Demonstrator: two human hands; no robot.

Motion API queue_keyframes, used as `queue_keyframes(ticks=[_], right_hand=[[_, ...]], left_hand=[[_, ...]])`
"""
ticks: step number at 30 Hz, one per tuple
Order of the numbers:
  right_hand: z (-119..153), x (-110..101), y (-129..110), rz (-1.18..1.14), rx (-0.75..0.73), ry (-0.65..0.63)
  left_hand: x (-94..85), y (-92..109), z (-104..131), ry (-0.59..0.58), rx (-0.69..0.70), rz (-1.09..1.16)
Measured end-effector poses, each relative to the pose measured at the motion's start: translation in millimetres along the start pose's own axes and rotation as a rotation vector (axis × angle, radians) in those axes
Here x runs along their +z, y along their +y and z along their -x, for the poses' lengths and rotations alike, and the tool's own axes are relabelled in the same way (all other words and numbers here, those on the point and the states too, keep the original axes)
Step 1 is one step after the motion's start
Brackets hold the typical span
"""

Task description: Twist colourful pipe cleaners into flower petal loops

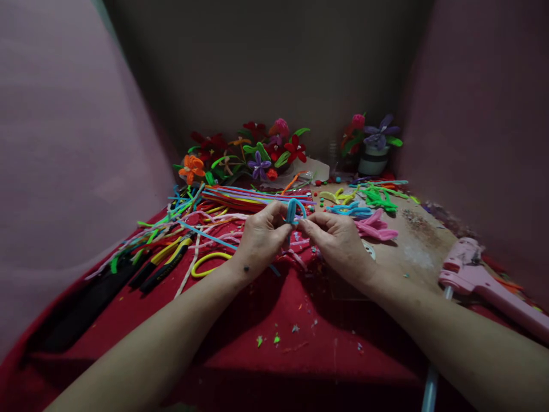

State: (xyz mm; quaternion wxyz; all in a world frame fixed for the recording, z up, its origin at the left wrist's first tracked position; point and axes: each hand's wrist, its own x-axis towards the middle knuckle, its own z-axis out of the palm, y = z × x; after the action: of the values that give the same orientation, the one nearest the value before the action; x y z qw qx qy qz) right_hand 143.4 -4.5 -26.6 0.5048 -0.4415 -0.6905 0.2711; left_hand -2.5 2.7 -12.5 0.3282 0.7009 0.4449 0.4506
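A light blue pipe cleaner (292, 210), bent into narrow loops, stands up between my hands above the middle of the table. My left hand (265, 232) pinches the base of the loops between thumb and fingers. From the other side, my right hand (337, 236) grips the same pipe cleaner, its fingertips close to my left thumb. The lower end of the piece is hidden by my fingers. Behind my left wrist lies a straight blue pipe cleaner (206, 234). Beyond my right hand are bent pink pipe cleaner loops (377, 227) and blue loops (349, 210).
Yellow-and-black pliers (165, 263) and a yellow loop (201, 266) lie left on the red cloth (278, 320). A pink glue gun (465, 269) rests at right by a board (422, 246). Pipe cleaner flowers (259, 166) and a striped pot (373, 160) stand behind, near green loops (380, 197).
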Motion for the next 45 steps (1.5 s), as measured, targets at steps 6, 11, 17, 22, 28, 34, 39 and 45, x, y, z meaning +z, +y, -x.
queue_keyframes(ticks=[6,11,17,22,28,34,39,45], right_hand=[[-3.4,0.2,3.0,-0.053,0.065,-0.004],[-6.5,-1.1,5.5,-0.187,0.162,-0.149],[-9.8,-0.8,4.8,-0.430,0.155,-0.128],[-9.5,-0.6,13.9,-0.521,0.227,-0.066],[-10.6,-1.1,19.6,-0.595,0.329,-0.071],[-10.1,-1.9,10.6,-0.586,0.359,-0.024],[-10.3,-4.8,8.7,-0.581,0.386,-0.026],[-12.1,-4.2,10.7,-0.638,0.449,-0.007]], left_hand=[[7.3,-1.2,5.6,-0.023,0.016,-0.053],[9.6,-8.5,8.3,-0.087,0.051,-0.094],[7.9,-6.5,6.1,-0.167,0.014,-0.079],[8.7,-2.9,3.1,-0.262,-0.127,0.035],[3.5,-7.0,-3.5,-0.338,-0.162,0.002],[2.3,-6.5,-2.5,-0.320,-0.088,-0.094],[2.1,0.9,-0.9,-0.327,-0.170,0.007],[2.2,4.5,-1.7,-0.369,-0.328,0.270]])
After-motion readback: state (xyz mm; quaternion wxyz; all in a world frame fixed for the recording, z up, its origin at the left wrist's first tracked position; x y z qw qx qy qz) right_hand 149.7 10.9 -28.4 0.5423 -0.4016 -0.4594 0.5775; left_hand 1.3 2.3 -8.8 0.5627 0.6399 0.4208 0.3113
